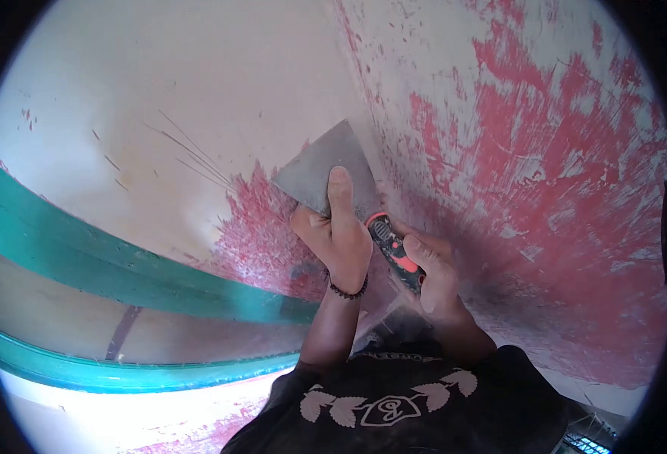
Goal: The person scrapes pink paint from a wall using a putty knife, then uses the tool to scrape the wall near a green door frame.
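Note:
A wide scraper (324, 160) with a flat grey metal blade and a black-and-red handle is held in both hands. My right hand (435, 274) is wrapped around the handle, its thumb lying along the side. On the blade, near the handle end, my left hand (338, 227) presses its thumb flat against the face, with the other fingers tucked behind. A dark beaded bracelet circles the left wrist. The blade's broad edge points up and left, overlapping the pale wall (220, 83) close to the corner. Red patches show on that wall just left of the blade.
The right wall (530, 174) meets the pale one at a corner and carries streaky red paint with whitish scraped areas. A green painted band (121, 253) curves along the lower left, with a second green strip (144, 372) below it. Several dark scratches mark the pale wall.

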Demonstrator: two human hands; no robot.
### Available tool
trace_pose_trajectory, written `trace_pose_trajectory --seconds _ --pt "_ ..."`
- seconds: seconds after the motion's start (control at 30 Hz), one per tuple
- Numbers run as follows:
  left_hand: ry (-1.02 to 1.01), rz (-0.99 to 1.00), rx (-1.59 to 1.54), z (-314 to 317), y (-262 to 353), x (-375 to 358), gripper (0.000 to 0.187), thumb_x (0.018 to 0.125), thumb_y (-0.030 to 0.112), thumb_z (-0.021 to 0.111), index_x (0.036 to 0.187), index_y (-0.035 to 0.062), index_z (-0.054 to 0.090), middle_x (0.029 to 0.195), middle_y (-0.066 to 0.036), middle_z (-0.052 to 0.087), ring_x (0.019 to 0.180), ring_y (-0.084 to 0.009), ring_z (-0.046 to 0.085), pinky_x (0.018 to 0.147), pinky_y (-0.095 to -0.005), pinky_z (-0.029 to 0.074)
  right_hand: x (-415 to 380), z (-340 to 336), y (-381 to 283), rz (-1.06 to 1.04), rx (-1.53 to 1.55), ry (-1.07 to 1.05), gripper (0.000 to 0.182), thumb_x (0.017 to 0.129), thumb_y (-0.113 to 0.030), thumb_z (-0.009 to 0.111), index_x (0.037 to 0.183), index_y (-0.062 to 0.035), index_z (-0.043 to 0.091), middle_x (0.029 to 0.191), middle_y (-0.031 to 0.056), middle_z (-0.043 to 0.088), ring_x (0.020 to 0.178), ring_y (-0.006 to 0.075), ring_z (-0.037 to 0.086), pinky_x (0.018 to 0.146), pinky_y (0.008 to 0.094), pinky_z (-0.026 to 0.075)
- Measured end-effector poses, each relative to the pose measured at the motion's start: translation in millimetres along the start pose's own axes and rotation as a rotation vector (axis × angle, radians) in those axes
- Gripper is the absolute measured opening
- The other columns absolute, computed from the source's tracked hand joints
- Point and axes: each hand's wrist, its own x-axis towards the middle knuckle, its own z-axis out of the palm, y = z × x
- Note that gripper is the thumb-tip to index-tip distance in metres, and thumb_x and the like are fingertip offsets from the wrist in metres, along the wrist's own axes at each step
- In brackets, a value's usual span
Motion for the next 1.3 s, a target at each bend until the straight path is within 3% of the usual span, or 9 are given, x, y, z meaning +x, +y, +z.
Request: trace_pose_trajectory --seconds 0.1,0.27,0.37,0.47,0.57,0.87,0.97,1.17,1.3 --pt "0.002 -0.031 -0.001 -9 -5 -17 0.028 0.101 0.019 0.065 0.084 -0.0042 0.065 0.07 0.0 0.063 0.063 -0.0076 0.056 0.055 -0.0302 0.042 -15 -10 16 0.029 -0.106 0.001 0.049 0.109 -0.03 0.043 0.144 0.0026 0.055 0.075 0.0013 0.06 0.05 0.0048 0.045 0.045 0.023 0.035" --pt "0.02 -0.123 0.192 -66 -116 -97 0.033 0.102 0.024 0.065 0.088 -0.0062 0.067 0.079 -0.004 0.068 0.07 -0.012 0.061 0.061 -0.0326 0.046 -57 -73 91 0.17 -0.23 0.038 0.041 0.109 -0.029 0.048 0.132 -0.0013 0.066 0.073 -0.0014 0.059 0.051 0.0051 0.045 0.046 0.0245 0.035" --pt "-0.214 -0.511 0.379 -107 -173 -145 0.032 0.103 0.024 0.064 0.094 -0.0061 0.067 0.082 -0.006 0.07 0.071 -0.0154 0.067 0.063 -0.0314 0.051 -89 -119 130 0.402 -0.306 0.175 0.034 0.107 -0.026 0.052 0.121 -0.0004 0.071 0.07 -0.0043 0.055 0.052 0.0044 0.046 0.047 0.0245 0.035" --pt "-0.127 -0.737 0.087 -108 -188 -163 0.029 0.104 0.024 0.062 0.1 -0.0044 0.066 0.083 -0.008 0.07 0.075 -0.0181 0.071 0.066 -0.0312 0.056 -97 -123 116 0.467 -0.389 0.198 0.031 0.106 -0.028 0.057 0.11 -0.0001 0.069 0.069 -0.0028 0.054 0.048 0.0059 0.046 0.045 0.025 0.035" --pt "-0.078 -0.737 -0.065 -104 -171 -164 0.025 0.104 0.021 0.062 0.106 -0.0036 0.065 0.086 -0.01 0.072 0.077 -0.0187 0.073 0.066 -0.0314 0.06 -104 -123 111 0.296 -0.523 0.209 0.016 0.1 -0.013 0.063 0.108 0.0008 0.068 0.067 -0.0048 0.054 0.054 0.0055 0.048 0.05 0.0245 0.038" --pt "-0.175 -0.551 0.299 -132 -148 -217 0.032 0.104 0.027 0.063 0.099 -0.0035 0.072 0.077 -0.006 0.072 0.073 -0.013 0.07 0.065 -0.0249 0.053 -83 -93 82 -0.447 -0.828 0.19 0.031 0.089 -0.007 0.07 0.118 0.0018 0.063 0.094 0.0126 0.069 0.075 0.0178 0.066 0.068 0.0299 0.052" --pt "-0.229 -0.674 0.204 -144 -129 -210 0.033 0.105 0.028 0.062 0.097 -0.0026 0.071 0.077 -0.005 0.071 0.07 -0.0109 0.066 0.063 -0.0244 0.051 -79 -77 64 -0.57 -0.92 0.183 0.034 0.085 -0.005 0.071 0.117 0.002 0.063 0.096 0.0155 0.069 0.078 0.0229 0.067 0.069 0.0322 0.053" --pt "-0.233 -0.458 0.1 -164 -100 -189 0.039 0.108 0.03 0.055 0.09 -0.0015 0.069 0.079 -0.006 0.07 0.069 -0.0106 0.063 0.065 -0.0269 0.05 -87 -28 74 -0.798 -0.954 0.224 0.037 0.079 -0.001 0.074 0.115 -0.002 0.066 0.098 0.018 0.067 0.081 0.0314 0.067 0.071 0.0368 0.053" --pt "-0.218 -0.516 -0.015 -200 -80 -183 0.042 0.109 0.031 0.052 0.089 -0.0014 0.07 0.077 -0.006 0.07 0.071 -0.0127 0.065 0.065 -0.0285 0.051 -97 6 99 -0.838 -1.013 0.199 0.039 0.08 -0.001 0.074 0.117 -0.0022 0.063 0.099 0.0184 0.066 0.079 0.0268 0.065 0.069 0.0354 0.052"
